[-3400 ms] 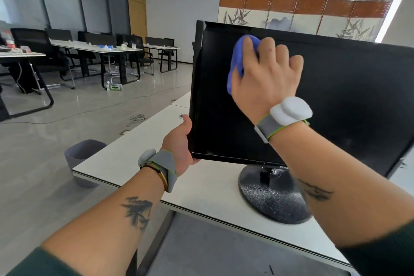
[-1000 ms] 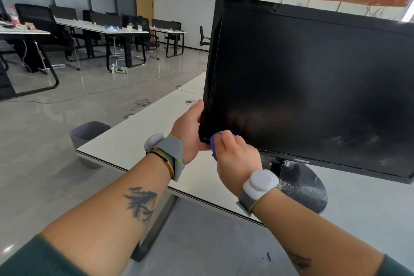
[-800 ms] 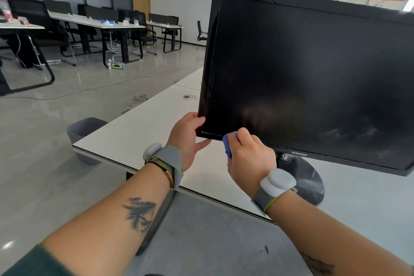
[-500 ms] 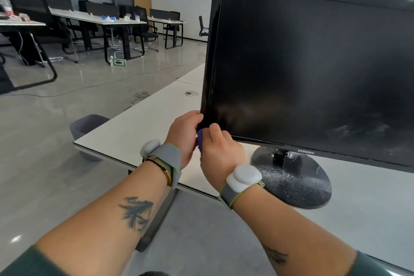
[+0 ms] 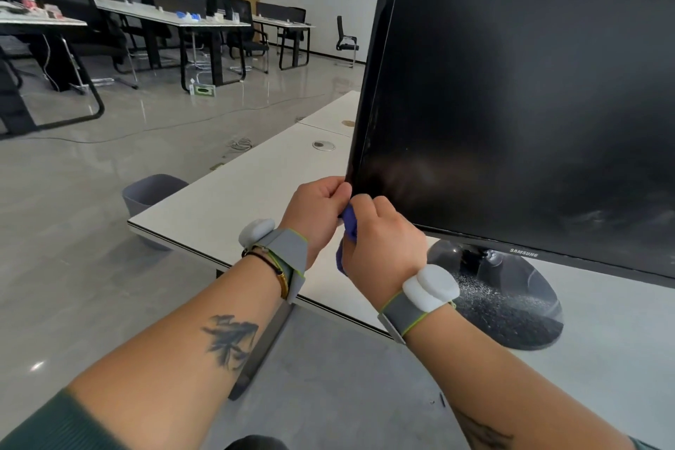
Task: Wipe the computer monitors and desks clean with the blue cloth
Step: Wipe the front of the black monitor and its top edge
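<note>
A large black monitor (image 5: 511, 113) stands on a round black base (image 5: 511, 307) on the white desk (image 5: 248, 194). My right hand (image 5: 383, 248) grips the blue cloth (image 5: 349, 226), bunched in its fingers, at the monitor's lower left corner. Only a small strip of the cloth shows between my two hands. My left hand (image 5: 316, 210) is right beside it, fingers curled at that same corner and touching the cloth. Whether it holds the monitor's edge or the cloth is hidden.
A grey waste bin (image 5: 149, 194) sits on the floor by the desk's left corner. Further desks (image 5: 171, 16) and black chairs (image 5: 241, 25) fill the back left of the room. Cables lie on the grey floor (image 5: 73, 230). A cable hole (image 5: 323, 145) is set in the desk.
My right hand wiped from the screen's upper left down to the lower left corner, slid briefly right along the bottom bezel, then came back to meet my left hand.
</note>
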`<state>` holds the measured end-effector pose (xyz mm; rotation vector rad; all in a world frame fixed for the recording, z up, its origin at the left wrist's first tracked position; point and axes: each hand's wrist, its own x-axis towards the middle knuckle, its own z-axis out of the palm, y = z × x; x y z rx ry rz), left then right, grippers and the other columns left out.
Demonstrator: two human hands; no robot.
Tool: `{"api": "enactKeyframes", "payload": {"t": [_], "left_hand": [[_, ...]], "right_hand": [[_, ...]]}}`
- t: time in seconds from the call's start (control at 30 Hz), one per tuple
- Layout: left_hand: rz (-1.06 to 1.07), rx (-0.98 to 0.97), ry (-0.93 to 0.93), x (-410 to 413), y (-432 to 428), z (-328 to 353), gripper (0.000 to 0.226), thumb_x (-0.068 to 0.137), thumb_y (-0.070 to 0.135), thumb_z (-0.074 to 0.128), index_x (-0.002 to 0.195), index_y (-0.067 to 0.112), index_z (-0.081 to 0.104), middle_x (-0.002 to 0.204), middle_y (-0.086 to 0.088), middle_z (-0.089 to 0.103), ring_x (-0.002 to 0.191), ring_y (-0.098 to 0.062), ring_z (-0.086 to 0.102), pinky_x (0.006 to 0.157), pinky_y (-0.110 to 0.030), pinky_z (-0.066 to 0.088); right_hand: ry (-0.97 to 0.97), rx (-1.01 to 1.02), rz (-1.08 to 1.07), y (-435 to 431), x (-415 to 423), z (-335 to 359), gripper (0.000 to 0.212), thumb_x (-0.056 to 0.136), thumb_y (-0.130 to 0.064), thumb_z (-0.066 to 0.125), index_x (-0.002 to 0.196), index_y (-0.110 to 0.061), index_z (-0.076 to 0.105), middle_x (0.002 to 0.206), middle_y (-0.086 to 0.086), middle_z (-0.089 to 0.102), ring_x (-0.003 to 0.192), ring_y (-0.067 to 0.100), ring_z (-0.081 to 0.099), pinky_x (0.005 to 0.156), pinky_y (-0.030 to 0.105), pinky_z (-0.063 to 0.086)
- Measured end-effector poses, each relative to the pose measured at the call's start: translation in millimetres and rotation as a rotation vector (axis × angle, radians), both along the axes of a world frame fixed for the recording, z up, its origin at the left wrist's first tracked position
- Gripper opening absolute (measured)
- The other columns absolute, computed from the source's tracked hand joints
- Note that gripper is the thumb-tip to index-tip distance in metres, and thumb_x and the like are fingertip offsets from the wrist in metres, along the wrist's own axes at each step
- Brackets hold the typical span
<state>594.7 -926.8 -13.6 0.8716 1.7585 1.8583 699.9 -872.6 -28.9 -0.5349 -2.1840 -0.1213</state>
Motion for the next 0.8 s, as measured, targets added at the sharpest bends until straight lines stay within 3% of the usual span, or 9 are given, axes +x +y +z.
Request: {"api": "enactKeyframes", "payload": {"t": [0.13, 0.23, 0.3, 0.4, 0.53, 0.63, 0.8], "left_hand": [[0.028, 0.004, 0.008, 0, 1, 0, 0.026, 0.103, 0.017, 0.050, 0.085, 0.006, 0.066, 0.070, -0.004, 0.051, 0.072, -0.017, 0.050, 0.077, -0.034, 0.056], [0.020, 0.034, -0.017, 4, 0, 2, 0.025, 0.105, 0.015, 0.047, 0.098, -0.003, 0.064, 0.078, -0.014, 0.047, 0.077, -0.022, 0.049, 0.078, -0.033, 0.060], [0.022, 0.037, -0.016, 8, 0, 3, 0.025, 0.105, 0.016, 0.047, 0.104, 0.000, 0.066, 0.087, -0.023, 0.056, 0.081, -0.024, 0.054, 0.080, -0.039, 0.061], [0.092, 0.016, 0.050, 11, 3, 2, 0.025, 0.105, 0.016, 0.046, 0.099, 0.002, 0.066, 0.097, -0.030, 0.061, 0.082, -0.026, 0.057, 0.081, -0.046, 0.061], [0.165, 0.051, 0.046, 20, 8, 1, 0.028, 0.106, 0.015, 0.042, 0.094, 0.018, 0.068, 0.093, -0.007, 0.070, 0.091, -0.021, 0.069, 0.071, -0.024, 0.060], [0.165, 0.067, 0.024, 24, 13, -2, 0.030, 0.106, 0.016, 0.041, 0.096, 0.020, 0.069, 0.094, -0.002, 0.072, 0.093, -0.018, 0.069, 0.078, -0.028, 0.061], [0.136, 0.119, -0.084, 27, 11, -2, 0.025, 0.106, 0.016, 0.042, 0.101, 0.017, 0.067, 0.101, -0.005, 0.072, 0.098, -0.021, 0.069, 0.083, -0.032, 0.061]], "right_hand": [[-0.101, 0.106, -0.045, 0, 4, -5, 0.022, 0.065, -0.008, 0.073, 0.084, -0.012, 0.062, 0.080, 0.004, 0.050, 0.052, 0.022, 0.038, 0.041, 0.023, 0.027], [-0.143, 0.138, -0.042, 6, 15, -11, 0.033, 0.069, -0.009, 0.073, 0.101, -0.014, 0.065, 0.093, 0.004, 0.053, 0.057, 0.024, 0.047, 0.039, 0.024, 0.030], [-0.124, 0.123, -0.049, 6, 17, -10, 0.035, 0.072, -0.009, 0.071, 0.106, -0.014, 0.064, 0.097, 0.005, 0.052, 0.059, 0.025, 0.048, 0.039, 0.025, 0.033], [-0.150, 0.138, -0.066, 5, 14, -11, 0.034, 0.072, -0.008, 0.070, 0.105, -0.011, 0.064, 0.095, 0.008, 0.053, 0.056, 0.025, 0.046, 0.040, 0.025, 0.028], [-0.189, 0.129, -0.157, 23, 42, -13, 0.027, 0.076, -0.010, 0.071, 0.102, -0.013, 0.065, 0.091, 0.005, 0.052, 0.054, 0.026, 0.047, 0.041, 0.024, 0.026], [-0.122, 0.125, -0.255, 44, 76, -12, 0.017, 0.077, -0.010, 0.071, 0.092, -0.009, 0.064, 0.084, 0.006, 0.048, 0.051, 0.028, 0.046, 0.043, 0.023, 0.027], [-0.109, 0.100, -0.185, 35, 61, -13, 0.025, 0.064, -0.004, 0.075, 0.084, -0.008, 0.060, 0.082, 0.006, 0.047, 0.051, 0.025, 0.041, 0.042, 0.022, 0.025]]}}
